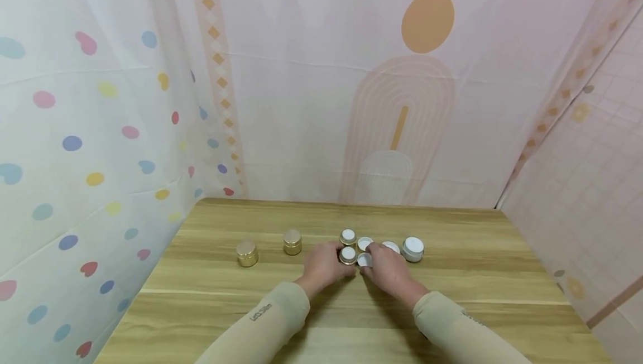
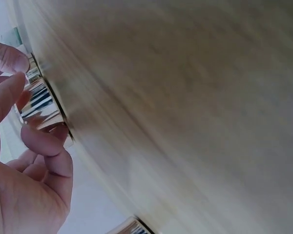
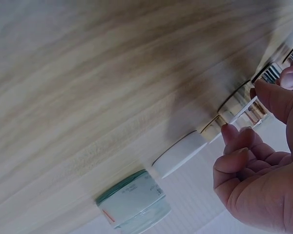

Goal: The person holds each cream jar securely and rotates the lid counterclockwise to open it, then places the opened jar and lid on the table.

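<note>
My left hand (image 1: 325, 266) holds the nearer of two lidless gold jars (image 1: 348, 255), each with a white disc on top; thumb and fingers lie on its sides. In the left wrist view the gold jar (image 2: 41, 105) stands between thumb and curled fingers. The other lidless gold jar (image 1: 348, 236) is just behind. My right hand (image 1: 392, 270) pinches the nearer upturned lid (image 1: 364, 260), which has a white inside; the lid (image 3: 233, 103) shows between thumb and fingers in the right wrist view. A second upturned lid (image 1: 365, 243) lies behind it.
To the right are a larger white lid (image 1: 390, 247), partly hidden by my right hand, and a glass jar with a white top (image 1: 413, 249). Two capped gold jars, one farther left (image 1: 247, 253) and one nearer (image 1: 292, 242), stand on the wooden table (image 1: 201, 297). Curtains hang behind.
</note>
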A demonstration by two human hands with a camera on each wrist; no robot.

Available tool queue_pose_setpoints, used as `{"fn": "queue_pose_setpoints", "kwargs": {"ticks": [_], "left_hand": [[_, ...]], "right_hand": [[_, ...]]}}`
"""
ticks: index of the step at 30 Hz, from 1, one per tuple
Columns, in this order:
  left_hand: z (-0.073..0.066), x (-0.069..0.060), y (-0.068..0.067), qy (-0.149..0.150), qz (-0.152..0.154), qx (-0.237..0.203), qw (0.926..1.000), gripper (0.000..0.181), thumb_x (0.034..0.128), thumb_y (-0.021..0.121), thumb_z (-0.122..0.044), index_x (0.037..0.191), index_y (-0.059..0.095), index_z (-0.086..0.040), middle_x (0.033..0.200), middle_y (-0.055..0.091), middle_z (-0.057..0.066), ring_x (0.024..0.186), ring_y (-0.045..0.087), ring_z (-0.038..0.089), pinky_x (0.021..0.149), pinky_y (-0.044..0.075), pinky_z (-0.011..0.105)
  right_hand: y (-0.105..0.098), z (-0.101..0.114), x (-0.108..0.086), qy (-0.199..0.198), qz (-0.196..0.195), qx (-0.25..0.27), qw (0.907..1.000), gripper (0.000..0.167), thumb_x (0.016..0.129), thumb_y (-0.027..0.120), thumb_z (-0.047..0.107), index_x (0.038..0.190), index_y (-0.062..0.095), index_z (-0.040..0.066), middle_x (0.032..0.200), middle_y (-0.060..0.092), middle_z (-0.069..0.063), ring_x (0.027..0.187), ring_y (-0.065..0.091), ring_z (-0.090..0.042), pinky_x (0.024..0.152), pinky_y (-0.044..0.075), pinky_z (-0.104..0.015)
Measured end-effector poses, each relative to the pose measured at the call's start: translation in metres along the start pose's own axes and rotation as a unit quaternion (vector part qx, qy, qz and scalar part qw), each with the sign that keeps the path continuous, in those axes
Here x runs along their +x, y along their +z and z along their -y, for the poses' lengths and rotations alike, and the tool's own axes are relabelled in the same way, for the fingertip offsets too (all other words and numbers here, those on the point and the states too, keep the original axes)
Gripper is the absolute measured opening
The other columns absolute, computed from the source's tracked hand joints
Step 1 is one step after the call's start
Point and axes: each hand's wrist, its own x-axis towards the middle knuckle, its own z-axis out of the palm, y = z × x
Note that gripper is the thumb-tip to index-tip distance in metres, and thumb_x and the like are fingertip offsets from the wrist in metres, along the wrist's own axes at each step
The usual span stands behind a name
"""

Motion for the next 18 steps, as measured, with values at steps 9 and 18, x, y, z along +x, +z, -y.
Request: {"fn": "queue_pose_setpoints", "kwargs": {"ticks": [9, 18], "left_hand": [[0.023, -0.024, -0.032, -0.054, -0.072, -0.132, 0.9871, 0.058, 0.0873, 0.087, -0.031, 0.133, 0.063, -0.004, 0.13, 0.068, 0.014, 0.115, 0.069, 0.031, 0.098, 0.059, 0.049], [0.059, -0.017, -0.054, -0.151, -0.083, -0.19, 0.9666, 0.099, 0.0891, 0.088, -0.025, 0.158, 0.026, 0.01, 0.16, 0.034, 0.036, 0.147, 0.042, 0.055, 0.12, 0.041, 0.064]], "right_hand": [[-0.007, -0.009, -0.014, -0.014, -0.035, 0.031, 0.9988, 0.037, 0.084, 0.091, 0.026, 0.108, 0.072, 0.006, 0.102, 0.076, -0.009, 0.088, 0.071, -0.022, 0.071, 0.058, -0.045], [-0.023, 0.0, -0.042, -0.025, 0.009, 0.104, 0.9942, 0.039, 0.086, 0.089, 0.024, 0.116, 0.074, 0.006, 0.114, 0.079, -0.009, 0.102, 0.075, -0.027, 0.088, 0.061, -0.047]]}}
